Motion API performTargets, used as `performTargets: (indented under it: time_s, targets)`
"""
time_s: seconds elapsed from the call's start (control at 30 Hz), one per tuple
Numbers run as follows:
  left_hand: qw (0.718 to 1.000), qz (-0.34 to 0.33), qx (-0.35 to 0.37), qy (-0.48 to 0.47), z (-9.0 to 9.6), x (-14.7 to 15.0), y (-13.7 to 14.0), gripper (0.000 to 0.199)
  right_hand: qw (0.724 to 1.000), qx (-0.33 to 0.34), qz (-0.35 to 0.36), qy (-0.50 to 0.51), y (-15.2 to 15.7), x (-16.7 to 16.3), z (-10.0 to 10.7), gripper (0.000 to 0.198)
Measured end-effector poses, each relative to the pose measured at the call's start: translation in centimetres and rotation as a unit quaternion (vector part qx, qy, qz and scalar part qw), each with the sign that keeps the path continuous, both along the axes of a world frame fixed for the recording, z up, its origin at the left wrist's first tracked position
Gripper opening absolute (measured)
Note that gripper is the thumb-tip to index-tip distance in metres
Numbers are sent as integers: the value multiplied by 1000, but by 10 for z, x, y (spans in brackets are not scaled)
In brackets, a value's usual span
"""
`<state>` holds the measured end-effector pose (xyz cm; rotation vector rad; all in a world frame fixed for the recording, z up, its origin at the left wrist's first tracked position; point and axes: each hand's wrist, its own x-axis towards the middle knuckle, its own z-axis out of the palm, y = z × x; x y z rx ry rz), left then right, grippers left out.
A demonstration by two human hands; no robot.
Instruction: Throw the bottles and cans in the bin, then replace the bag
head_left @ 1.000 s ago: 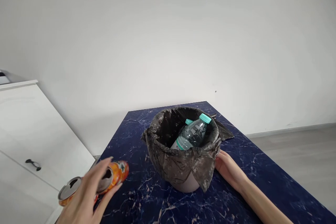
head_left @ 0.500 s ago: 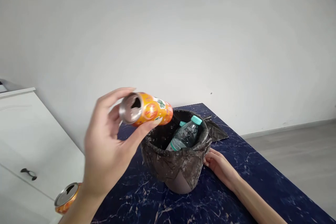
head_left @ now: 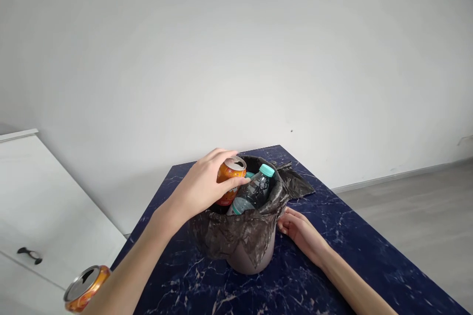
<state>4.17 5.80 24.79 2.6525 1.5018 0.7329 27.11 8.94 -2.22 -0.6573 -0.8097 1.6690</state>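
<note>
My left hand (head_left: 199,182) is closed around an orange soda can (head_left: 232,173), its fingers at the far side and thumb in front. The can is nearly upright, opened top up, its lower part inside the bin's mouth. It is beside a clear plastic bottle (head_left: 255,192) with a teal cap, which leans in the bin; a second teal cap shows partly behind. A black trash bag (head_left: 240,231) lines the bin (head_left: 254,261) and folds over its rim. At the bin's right side my right hand (head_left: 301,234) has curled fingers against the bag's overhang; their tips are partly hidden.
Another opened orange can (head_left: 86,285) is at the lower left, partly behind my left forearm. Loose bag plastic (head_left: 297,184) trails onto the dark blue marbled tabletop (head_left: 325,266) on the right. A white cabinet (head_left: 48,206) stands at the left, a pale wall behind.
My left hand has moved forward and down with the can, from tilted above the bin to nearly upright in its mouth. My right hand stays at the bin's side. The view has shifted slightly.
</note>
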Motion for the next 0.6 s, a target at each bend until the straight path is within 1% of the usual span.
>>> performTargets:
  time_s: [0.17, 0.23, 0.3, 0.37, 0.47, 0.53, 0.6]
  targets:
    - [1000, 14, -20, 20, -9, -2, 6, 60, 1000, 4, 3, -1, 2, 1, -3, 18]
    - [1000, 20, -8, 0, -10, -1, 5, 57, 1000, 4, 4, 1, 3, 2, -4, 17]
    - [999, 21, 20, -44, -8, 1, -2, 49, 1000, 3, 5, 3, 3, 2, -4, 15]
    - [994, 27, 50, -98, -4, 1, -14, 43, 1000, 2, 5, 5, 2, 2, -3, 14]
    - [978, 63, 106, -170, -4, -4, -42, 34, 1000, -2, 6, 6, 1, 2, -3, 13]
    - [958, 106, 164, -210, -12, -15, -61, 29, 1000, -2, 7, 5, 1, 2, -3, 13]
    - [931, 167, 221, -238, -28, -33, -78, 28, 1000, -2, 8, 5, 1, 2, -3, 12]
